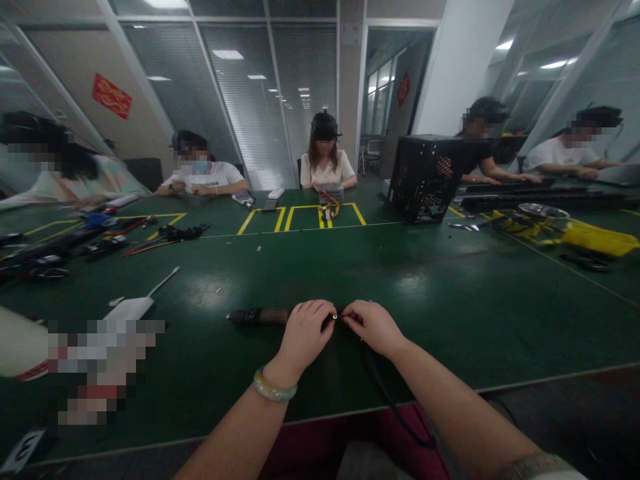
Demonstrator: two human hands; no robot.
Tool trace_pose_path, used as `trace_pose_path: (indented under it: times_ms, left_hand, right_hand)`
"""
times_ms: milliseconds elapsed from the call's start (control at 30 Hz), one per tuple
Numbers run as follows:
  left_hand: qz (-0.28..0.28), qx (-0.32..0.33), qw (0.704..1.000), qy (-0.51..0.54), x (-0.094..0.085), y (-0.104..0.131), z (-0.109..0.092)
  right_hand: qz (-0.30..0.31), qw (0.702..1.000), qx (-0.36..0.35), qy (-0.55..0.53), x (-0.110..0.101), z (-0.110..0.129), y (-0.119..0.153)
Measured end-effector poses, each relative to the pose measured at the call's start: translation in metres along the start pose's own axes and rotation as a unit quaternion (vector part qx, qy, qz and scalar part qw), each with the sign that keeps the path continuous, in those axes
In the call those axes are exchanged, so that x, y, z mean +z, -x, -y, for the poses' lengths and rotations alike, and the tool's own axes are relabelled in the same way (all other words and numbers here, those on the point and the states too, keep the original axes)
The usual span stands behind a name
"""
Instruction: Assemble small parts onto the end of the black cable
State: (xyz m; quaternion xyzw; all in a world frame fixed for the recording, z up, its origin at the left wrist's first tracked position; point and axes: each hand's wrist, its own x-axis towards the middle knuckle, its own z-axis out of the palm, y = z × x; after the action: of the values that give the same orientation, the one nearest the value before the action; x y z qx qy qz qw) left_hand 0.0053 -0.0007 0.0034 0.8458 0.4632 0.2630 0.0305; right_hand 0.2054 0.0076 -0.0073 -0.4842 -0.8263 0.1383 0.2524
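A dark cylindrical electric screwdriver (257,315) lies on its side on the green table (450,300), tip pointing left. My left hand (306,331) is closed over its right end, a pale bracelet on the wrist. My right hand (373,325) pinches the black cable (380,390) where it meets the tool's end. The two hands touch at a small metal connector. The cable runs back between my arms and off the table's near edge.
A white tool (133,305) lies at the left. Loose cables (165,237) sit further left. A black computer case (425,177) stands at the back right, a yellow tray (597,238) beyond it. Several people sit around the table's far side.
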Motion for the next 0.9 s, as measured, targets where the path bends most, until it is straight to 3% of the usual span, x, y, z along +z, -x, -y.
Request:
trace_pose_path:
  times_ms: [900]
  left_hand:
    - [-0.005,0.0,1.0,0.007,0.0072,0.0012,0.0056]
  right_hand:
    - [-0.004,0.999,-0.033,0.015,0.0032,0.0035,-0.0009]
